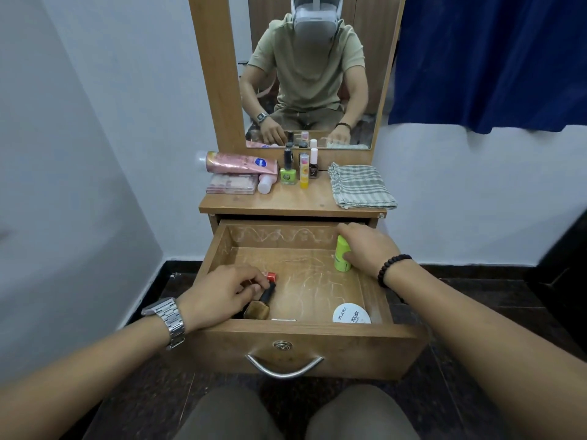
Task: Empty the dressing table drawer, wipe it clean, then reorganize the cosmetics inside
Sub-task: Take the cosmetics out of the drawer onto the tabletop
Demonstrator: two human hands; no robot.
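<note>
Drawer [219, 249] pulled out toward viewer, w/ metal handle [285, 367] and lock on near front panel. Scratch marks across drawer floor and far inner wall.

Left hand [219, 295] reached into near-left corner of drawer, fingers curled round a red-capped item [270, 276]; what it was, couldn't tell, mostly hidden by fingers. Just beside it, touching the hand, lay a gold nail polish btl [259, 308] w/ black cap, on its side. Steel watch [166, 320] on that wrist.

Right hand [365, 249] at far-right corner of drawer, thumb and fingers clamped on an upright green container [342, 257], close against right wall. Black bead bracelet [392, 268] on that wrist. Hands well apart.

White round tub [351, 314] marked "zudio" and "POLISH" sat at near-right of drawer floor, apart from both hands, partly cut off by front panel.

On tabletop [295, 201] beyond drawer: pink lotion tube [238, 162] lying at far left, flat pink palette box [231, 184] near it, small white btl [266, 183] beside that. Centre: green nail polish [288, 173], yellow stick [304, 173], dark nail polish [313, 168] w/ white cap, all upright, close together. Folded checked cloth [360, 188] at right, clear of the bottles.

Mirror [309, 74] behind, showing person seated w/ headset. Blue curtain [492, 58] far right. Knees visible at near edge, below drawer front.
</note>
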